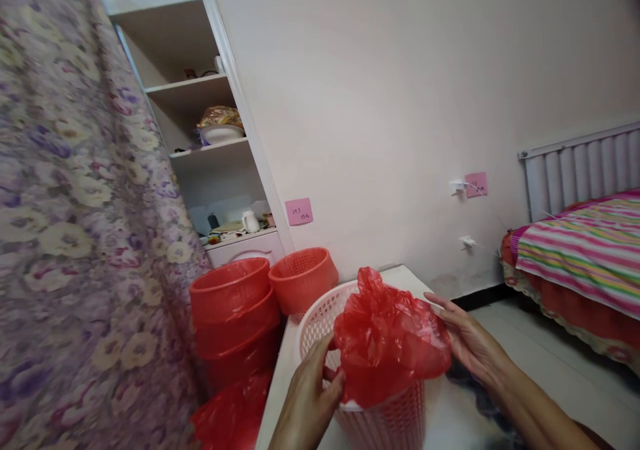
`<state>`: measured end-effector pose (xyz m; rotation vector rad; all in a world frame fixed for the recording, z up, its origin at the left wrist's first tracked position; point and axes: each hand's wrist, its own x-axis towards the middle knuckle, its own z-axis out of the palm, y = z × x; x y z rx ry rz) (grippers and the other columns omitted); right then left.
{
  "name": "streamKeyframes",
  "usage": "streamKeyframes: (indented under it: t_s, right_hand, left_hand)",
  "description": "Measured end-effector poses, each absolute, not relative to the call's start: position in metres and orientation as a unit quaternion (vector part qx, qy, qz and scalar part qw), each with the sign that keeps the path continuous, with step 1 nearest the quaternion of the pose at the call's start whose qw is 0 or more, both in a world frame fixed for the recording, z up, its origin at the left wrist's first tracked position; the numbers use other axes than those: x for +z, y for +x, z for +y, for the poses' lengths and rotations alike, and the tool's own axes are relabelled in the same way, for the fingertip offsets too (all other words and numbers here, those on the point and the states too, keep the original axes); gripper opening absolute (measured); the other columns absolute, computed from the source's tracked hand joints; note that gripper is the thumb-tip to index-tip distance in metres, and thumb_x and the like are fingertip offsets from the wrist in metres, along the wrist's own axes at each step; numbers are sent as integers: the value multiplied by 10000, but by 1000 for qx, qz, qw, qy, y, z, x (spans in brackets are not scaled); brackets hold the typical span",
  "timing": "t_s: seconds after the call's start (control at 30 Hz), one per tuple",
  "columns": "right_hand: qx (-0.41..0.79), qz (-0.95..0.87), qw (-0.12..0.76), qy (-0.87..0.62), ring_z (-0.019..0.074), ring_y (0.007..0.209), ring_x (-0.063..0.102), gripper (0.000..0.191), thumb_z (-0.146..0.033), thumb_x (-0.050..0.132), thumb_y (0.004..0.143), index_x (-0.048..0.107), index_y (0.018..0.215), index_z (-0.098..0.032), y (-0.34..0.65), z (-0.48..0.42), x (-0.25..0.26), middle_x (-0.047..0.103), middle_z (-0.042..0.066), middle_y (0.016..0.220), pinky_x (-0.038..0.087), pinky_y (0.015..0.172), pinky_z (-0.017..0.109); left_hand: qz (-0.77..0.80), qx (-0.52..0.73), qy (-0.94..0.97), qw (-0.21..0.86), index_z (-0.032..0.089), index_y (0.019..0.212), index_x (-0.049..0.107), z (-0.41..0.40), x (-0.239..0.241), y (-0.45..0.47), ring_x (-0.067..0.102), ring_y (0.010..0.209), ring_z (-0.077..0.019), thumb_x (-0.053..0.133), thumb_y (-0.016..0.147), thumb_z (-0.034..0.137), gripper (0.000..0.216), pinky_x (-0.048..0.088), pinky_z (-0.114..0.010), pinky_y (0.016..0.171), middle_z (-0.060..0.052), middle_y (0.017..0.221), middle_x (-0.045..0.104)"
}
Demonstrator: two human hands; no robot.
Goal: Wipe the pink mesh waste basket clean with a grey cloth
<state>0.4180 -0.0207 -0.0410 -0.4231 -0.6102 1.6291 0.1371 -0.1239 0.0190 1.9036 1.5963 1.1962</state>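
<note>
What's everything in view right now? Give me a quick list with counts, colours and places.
plastic bag: 1, red, over the white basket
white basket: 1, on the table
red baskets: several, stacked left of the table, one behind
shelf: 1, white, back left
curtain: 1, floral purple, left
sticky notes: 2, pink, wall
bed: 1, striped cover, right
left hand: gripping the bag
right hand: touching the bag
</note>
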Motion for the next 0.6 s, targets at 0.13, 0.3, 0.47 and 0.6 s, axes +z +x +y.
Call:
streamKeyframes:
  t_s: [0.13,0.3,0.47,0.6]
  right_hand:
    - [735,-232,617,-158,179,933,707,342,-139,712,765,650,1094,-202,418,-38,-42,747,75,1089,590,815,275]
    - [761,-248,591,-98,201,1064,654,294,-188,628,847,672,1138,-185,413,-61,-43,711,79,1170,547,923,299]
    - [755,-225,604,-119,152,908,673,281,-210,724,781,704,1062,-216,405,-83,-48,736,36,1071,557,797,256]
    - [690,-287,633,-204,171,826,651,354,-432,780,715,707,992,-223,394,-94,-53,736,32,907,523,786,295]
  left_hand:
    - [562,471,634,244,266,1388,427,-129,21,150,612,692,-152,579,737,216,670,525,-290,613,-66,1171,600]
    - [552,525,613,212,252,1385,417,-135,6,159,606,811,-183,637,764,301,661,526,-287,658,-92,1227,571]
    - [555,558,595,162,231,1279,522,-129,-6,154,625,923,-201,624,797,360,509,510,-314,822,-96,1238,593]
    - [523,619,550,201,225,1211,553,-126,-7,154,622,989,-203,647,788,422,475,493,-314,890,-99,1253,604]
